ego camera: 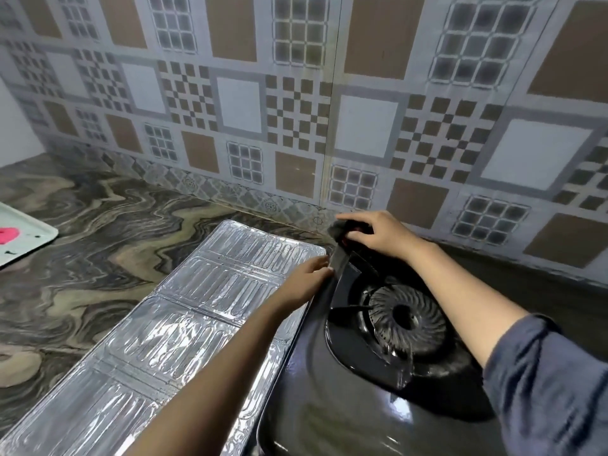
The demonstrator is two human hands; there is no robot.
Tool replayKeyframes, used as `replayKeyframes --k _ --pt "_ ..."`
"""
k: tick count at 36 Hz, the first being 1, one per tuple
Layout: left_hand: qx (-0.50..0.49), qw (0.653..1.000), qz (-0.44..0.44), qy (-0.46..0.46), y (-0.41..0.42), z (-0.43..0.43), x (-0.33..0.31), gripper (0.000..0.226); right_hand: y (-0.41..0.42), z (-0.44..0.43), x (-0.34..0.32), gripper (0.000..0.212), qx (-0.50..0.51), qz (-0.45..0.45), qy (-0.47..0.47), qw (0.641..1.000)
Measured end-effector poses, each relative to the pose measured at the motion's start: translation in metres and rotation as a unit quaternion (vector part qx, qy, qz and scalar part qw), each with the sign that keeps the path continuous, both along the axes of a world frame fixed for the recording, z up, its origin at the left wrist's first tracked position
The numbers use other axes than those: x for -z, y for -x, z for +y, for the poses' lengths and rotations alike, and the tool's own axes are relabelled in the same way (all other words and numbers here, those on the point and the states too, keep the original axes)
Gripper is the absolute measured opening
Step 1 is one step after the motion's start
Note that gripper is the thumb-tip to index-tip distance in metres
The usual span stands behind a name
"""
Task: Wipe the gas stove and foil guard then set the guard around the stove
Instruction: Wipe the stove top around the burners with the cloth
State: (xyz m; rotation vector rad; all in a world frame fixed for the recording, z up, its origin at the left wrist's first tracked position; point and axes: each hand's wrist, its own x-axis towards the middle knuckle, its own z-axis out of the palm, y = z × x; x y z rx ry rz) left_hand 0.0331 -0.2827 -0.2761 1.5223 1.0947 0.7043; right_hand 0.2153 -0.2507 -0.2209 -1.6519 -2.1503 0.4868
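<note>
A black single-burner gas stove [332,399] sits at the lower right, its round burner [406,319] in the middle. My right hand [378,235] presses a dark cloth [342,229] onto the stove's far left corner, by the wall. My left hand [309,278] grips the stove's left edge near that corner. The silver foil guard [184,324] lies flat on the counter, folded in panels, directly left of the stove and touching its side.
The marbled counter [98,232] stretches to the left. A white tray [23,238] with a pink blot lies at the far left edge. A patterned tiled wall [296,110] rises right behind the stove and guard.
</note>
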Motion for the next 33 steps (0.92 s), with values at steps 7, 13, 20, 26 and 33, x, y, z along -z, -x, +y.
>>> replayKeyframes --k 7,13,20,26,33 --pt "0.019 0.999 -0.031 0.005 -0.001 0.002 -0.001 0.040 -0.006 0.010 0.005 0.032 -0.067 -0.013 0.080 0.994" --pt "0.025 0.997 -0.050 0.046 -0.001 0.004 0.002 0.027 -0.006 0.020 0.015 0.038 -0.103 -0.058 0.127 0.985" --pt "0.027 0.997 -0.044 0.055 -0.002 0.008 0.001 0.039 -0.012 0.031 0.026 0.041 -0.092 -0.087 0.109 0.986" --pt "0.027 0.997 -0.048 0.045 -0.009 0.012 -0.001 0.043 -0.020 0.040 0.033 0.044 0.010 -0.069 0.096 0.993" --pt "0.051 0.994 -0.085 0.039 -0.014 0.017 -0.003 0.042 -0.021 0.044 0.019 0.051 -0.021 -0.139 0.129 0.982"
